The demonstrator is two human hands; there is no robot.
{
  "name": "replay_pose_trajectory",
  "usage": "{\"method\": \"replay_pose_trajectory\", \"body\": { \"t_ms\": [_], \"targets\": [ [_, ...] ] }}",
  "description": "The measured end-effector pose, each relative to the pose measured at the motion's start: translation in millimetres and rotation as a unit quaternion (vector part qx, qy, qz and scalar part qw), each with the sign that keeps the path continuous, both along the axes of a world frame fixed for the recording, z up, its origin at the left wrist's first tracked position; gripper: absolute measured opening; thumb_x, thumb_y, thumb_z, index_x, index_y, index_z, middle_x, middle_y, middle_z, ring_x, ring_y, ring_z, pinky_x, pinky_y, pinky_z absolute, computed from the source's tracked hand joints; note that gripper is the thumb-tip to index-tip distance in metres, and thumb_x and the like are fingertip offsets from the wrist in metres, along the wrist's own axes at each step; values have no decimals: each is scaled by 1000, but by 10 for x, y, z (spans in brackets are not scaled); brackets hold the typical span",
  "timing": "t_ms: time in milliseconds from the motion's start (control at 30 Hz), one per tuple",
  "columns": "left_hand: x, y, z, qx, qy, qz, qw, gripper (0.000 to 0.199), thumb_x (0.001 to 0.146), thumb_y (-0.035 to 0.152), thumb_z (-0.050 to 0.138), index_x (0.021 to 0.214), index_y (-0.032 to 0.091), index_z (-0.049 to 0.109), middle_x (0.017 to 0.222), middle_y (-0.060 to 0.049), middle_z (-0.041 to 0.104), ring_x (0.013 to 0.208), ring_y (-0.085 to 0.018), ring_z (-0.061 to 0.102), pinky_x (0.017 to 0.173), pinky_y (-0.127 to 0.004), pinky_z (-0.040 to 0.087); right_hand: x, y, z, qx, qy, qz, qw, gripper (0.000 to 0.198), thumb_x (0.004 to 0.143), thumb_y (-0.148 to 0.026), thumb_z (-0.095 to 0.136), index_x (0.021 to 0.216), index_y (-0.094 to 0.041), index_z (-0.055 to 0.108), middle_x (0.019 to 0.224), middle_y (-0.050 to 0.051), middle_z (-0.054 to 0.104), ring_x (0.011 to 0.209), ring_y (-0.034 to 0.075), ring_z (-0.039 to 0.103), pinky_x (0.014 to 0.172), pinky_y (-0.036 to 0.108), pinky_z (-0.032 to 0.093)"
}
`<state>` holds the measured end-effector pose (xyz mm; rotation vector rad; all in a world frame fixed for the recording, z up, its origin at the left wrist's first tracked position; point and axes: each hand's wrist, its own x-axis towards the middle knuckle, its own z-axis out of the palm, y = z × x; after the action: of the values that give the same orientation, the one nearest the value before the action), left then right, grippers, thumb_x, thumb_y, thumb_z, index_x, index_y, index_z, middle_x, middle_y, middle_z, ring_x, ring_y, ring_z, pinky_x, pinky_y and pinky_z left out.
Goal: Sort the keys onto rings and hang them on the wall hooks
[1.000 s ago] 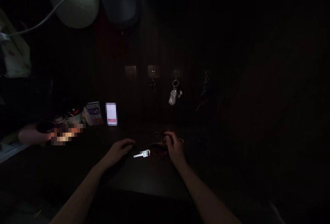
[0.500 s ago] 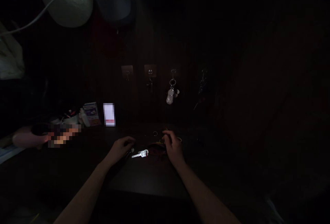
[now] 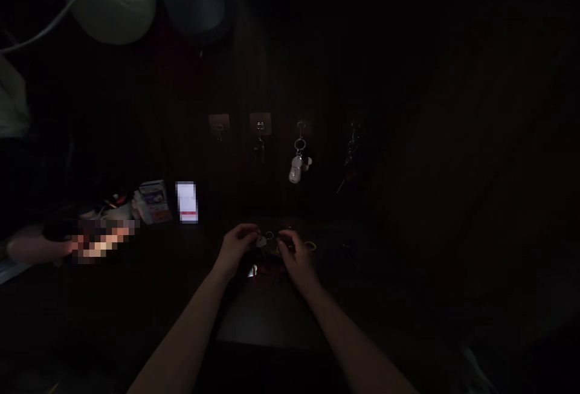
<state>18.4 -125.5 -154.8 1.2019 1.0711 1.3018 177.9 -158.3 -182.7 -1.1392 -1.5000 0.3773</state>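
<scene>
Left hand: here you are, left hand (image 3: 233,251) in over the dark tabletop (image 3: 267,322), thumb and fingers pinched on what looks like a small metal key (image 3: 261,242)
Small key: out at your left fingertips, its rounded head catching a little light, right in the gap between your two hands
Right hand: across from it your right hand (image 3: 299,260) comes in, fingers curled towards the left one; whether they grip anything, I cannot tell in this gloom
Red pouch: a dark red, pouch-like thing (image 3: 270,268) lies low between your hands, close by the right thumb, its outline mostly lost in shadow
Bright piece: just beside your left wrist, a brilliant white piece (image 3: 252,271) shows at the left end of the red shape, partly hidden
Rings: a thin metal ring (image 3: 269,235) sits just beyond the small key, and a yellowish loop (image 3: 310,245) peeks out past your right hand
Wall hooks: straight ahead, a key ring with a pale fob (image 3: 296,167) hangs in plain sight, a darker bunch of keys (image 3: 260,150) to its left
Far left: a glowing, blurred screen (image 3: 187,202) stands next to a small box (image 3: 155,200)
</scene>
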Motion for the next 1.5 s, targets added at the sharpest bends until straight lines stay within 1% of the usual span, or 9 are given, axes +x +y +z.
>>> {"method": "replay_pose_trajectory", "body": {
  "t_ms": [167,267,400,633,767,900,1100,1400,1500],
  "targets": [
    [262,-8,-73,-45,-103,5,994,31,62,26,73,88,16,61,83,-5,68,73,-13,64,67,-24,50,-21,47,-53,-24,3,25,999,32,73,-27,58,104,-22,54,99,4,65,90,18,62,72,29,49],
    [283,2,-127,-47,-139,-6,989,32,62,27,73,89,16,60,87,-6,68,75,-13,64,68,-23,50,-18,45,-67,-21,4,44,999,23,76,-24,53,98,-22,56,94,3,67,86,17,63,74,30,49],
    [247,-3,-161,-49,-155,-28,986,36,61,28,75,92,16,61,88,-7,68,75,-13,64,69,-24,50,-18,26,-54,-13,23,38,999,17,77,-25,51,92,-21,59,89,3,68,85,18,63,76,31,49],
    [273,-76,-171,-39,-177,-130,975,35,68,34,71,96,14,63,92,-8,67,78,-15,63,70,-25,49,-30,21,8,-62,168,54,982,18,75,-35,56,84,-19,57,72,2,67,63,16,64,58,27,52],
    [273,-110,-169,-28,-157,-173,972,39,66,27,73,102,16,63,95,-8,68,80,-15,64,75,-27,48,-19,3,46,-70,206,70,973,23,75,-40,58,82,-18,57,65,2,66,56,15,63,51,25,49],
    [245,-102,-167,-33,-180,-196,963,39,68,26,71,104,16,63,102,-9,67,88,-17,63,81,-29,46,-13,2,58,-76,235,68,967,25,75,-42,58,80,-17,57,63,2,66,53,13,61,48,22,46],
    [219,-108,-116,-54,-195,-198,959,34,69,23,70,102,15,64,107,-10,65,90,-17,63,81,-28,47,-8,18,62,-83,253,56,962,27,74,-44,59,79,-17,58,60,1,65,51,13,60,45,21,42],
    [231,-99,-166,-42,-141,-166,975,23,65,31,72,79,14,64,77,-3,67,66,-11,61,69,-25,46,-6,2,79,-91,246,61,963,28,73,-43,60,84,-17,59,60,1,65,48,12,59,44,21,44],
    [216,-99,-157,-37,-157,-166,973,22,67,33,70,78,14,64,78,-4,67,70,-13,62,68,-25,46,-6,-2,80,-85,245,61,964,29,74,-44,58,87,-17,58,56,-1,63,45,11,57,42,20,43]
  ]
}}
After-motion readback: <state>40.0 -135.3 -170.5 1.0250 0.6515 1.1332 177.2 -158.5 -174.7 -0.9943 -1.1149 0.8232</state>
